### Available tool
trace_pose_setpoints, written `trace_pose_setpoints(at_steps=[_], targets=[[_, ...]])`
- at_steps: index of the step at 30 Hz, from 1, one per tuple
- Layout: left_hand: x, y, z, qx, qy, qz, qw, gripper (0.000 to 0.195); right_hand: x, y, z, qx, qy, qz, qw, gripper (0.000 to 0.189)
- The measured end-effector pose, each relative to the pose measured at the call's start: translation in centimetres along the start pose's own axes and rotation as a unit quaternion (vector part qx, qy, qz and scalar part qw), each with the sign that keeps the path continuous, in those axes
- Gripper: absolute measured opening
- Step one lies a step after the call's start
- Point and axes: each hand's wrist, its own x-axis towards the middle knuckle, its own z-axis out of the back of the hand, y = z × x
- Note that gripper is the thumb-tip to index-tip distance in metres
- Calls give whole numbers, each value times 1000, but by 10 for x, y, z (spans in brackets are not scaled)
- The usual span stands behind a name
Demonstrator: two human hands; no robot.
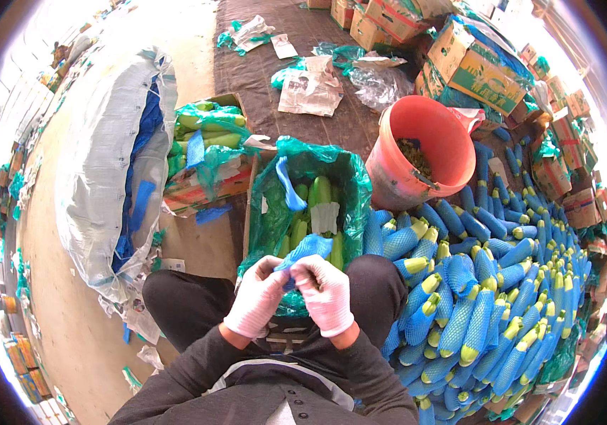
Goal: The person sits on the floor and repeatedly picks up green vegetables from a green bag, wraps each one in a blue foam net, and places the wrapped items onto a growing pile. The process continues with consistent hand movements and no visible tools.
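My left hand (261, 297) and my right hand (324, 295), both in pale knit gloves, pinch a blue foam net sleeve (308, 249) between them over my lap. Just beyond is a box lined with green plastic film (354, 207), holding green zucchini (320, 192) and a scrap of paper (325, 218). Another blue sleeve (288, 186) lies over the inside of the film. To the right spreads a large heap of zucchini in blue net sleeves (478, 324), their pale ends showing.
A red bucket (383, 175) with plant scraps stands beyond the heap. An open carton (202, 191) of zucchini sits left of the lined box. Farther left lies a white woven sack (96, 159) with blue sleeves inside. Newspaper (311, 90), plastic film and stacked cartons (486, 79) lie ahead.
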Motion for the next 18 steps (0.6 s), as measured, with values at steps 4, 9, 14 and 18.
trace_pose_setpoints(at_steps=[4, 9, 14, 18], targets=[[-12, -5, 6, -34, -109, -188, 975, 11, -6, 5, 6, -423, 159, 306, 838, 61], [-23, 44, -19, 459, 190, -300, 814, 26, 32, -18, 45, -56, 244, -79, 965, 28], [93, 99, 23, 249, 12, -34, 968, 51, 73, -45, 85, -624, 235, -103, 738, 43], [234, 136, 83, 501, -119, 44, 856, 81, 94, -68, 77, -22, 45, -120, 992, 45]])
